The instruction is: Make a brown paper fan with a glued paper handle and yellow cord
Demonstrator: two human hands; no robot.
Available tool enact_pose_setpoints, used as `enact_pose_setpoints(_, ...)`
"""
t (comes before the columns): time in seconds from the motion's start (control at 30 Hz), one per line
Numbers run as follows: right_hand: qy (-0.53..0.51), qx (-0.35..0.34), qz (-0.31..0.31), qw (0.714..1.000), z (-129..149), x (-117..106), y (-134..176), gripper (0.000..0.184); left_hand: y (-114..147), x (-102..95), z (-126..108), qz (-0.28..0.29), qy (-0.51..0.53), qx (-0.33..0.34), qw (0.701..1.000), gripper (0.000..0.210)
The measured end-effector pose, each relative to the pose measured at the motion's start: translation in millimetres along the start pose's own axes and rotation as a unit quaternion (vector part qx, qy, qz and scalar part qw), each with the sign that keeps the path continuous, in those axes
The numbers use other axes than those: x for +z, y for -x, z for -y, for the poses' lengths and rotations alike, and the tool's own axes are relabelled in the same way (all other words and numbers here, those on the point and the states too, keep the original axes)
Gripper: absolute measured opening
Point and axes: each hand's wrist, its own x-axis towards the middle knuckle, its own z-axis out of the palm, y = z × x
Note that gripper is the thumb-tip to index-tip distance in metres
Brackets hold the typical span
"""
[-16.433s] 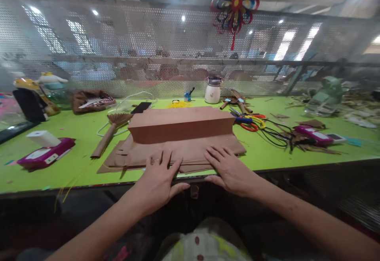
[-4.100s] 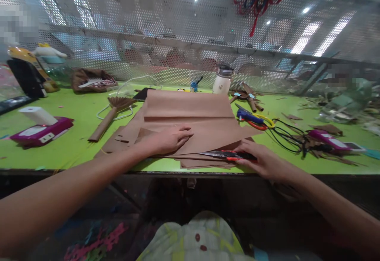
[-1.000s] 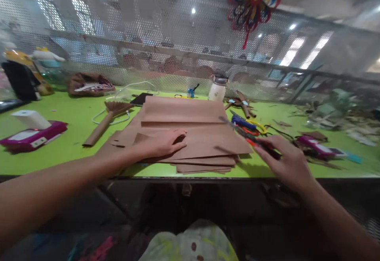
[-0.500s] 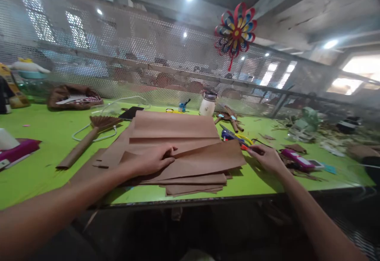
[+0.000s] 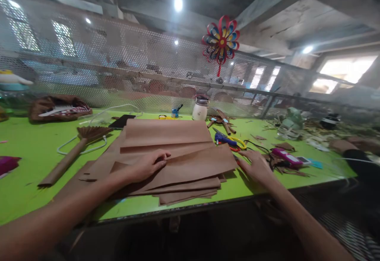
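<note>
My left hand point(image 5: 151, 163) rests on the folded brown paper sheet point(image 5: 202, 162), fingers curled and thumb pressed at its upper edge. Under it lies a stack of brown paper point(image 5: 190, 193), and behind it a sheet with a folded band point(image 5: 166, 132). Just off the sheet's right corner is my right hand point(image 5: 254, 167), thumb and forefinger apart. A small dark tip lies by those fingers; I cannot make out what it is. Beyond them lie blue-handled scissors point(image 5: 225, 139) and a yellow handle loop point(image 5: 240, 142), with orange handles partly hidden.
A pleated brown paper piece with a rolled stem point(image 5: 63, 162) lies left, beside a white cable. At the back stand a white bottle point(image 5: 200, 110) and a small blue bottle point(image 5: 175, 113). Rightward are a purple device point(image 5: 286, 156) and paper scraps. Mesh point(image 5: 133, 71) borders the green table point(image 5: 124, 209).
The view has turned slightly right and up. My right hand has drawn back from the orange handles toward the sheet's right corner. My left hand keeps its place on the paper.
</note>
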Motion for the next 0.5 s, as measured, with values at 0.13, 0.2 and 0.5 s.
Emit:
enact_pose_setpoints(0.13,-0.208,0.020,-0.044,0.977,30,-12,-32,0.025,-2,-10.8,-1,0.011,0.017,0.001,1.000,0.034)
enact_pose_setpoints(0.2,-0.291,0.056,-0.079,0.952,41,-12,-52,0.027,-1,-14.6,-2,0.004,0.020,-0.004,1.000,0.035)
enact_pose_setpoints(0.5,-0.345,-0.026,-0.147,0.927,94,-22,-92,0.041,5,-13.3,-2,-0.012,0.043,-0.018,0.999,0.031)
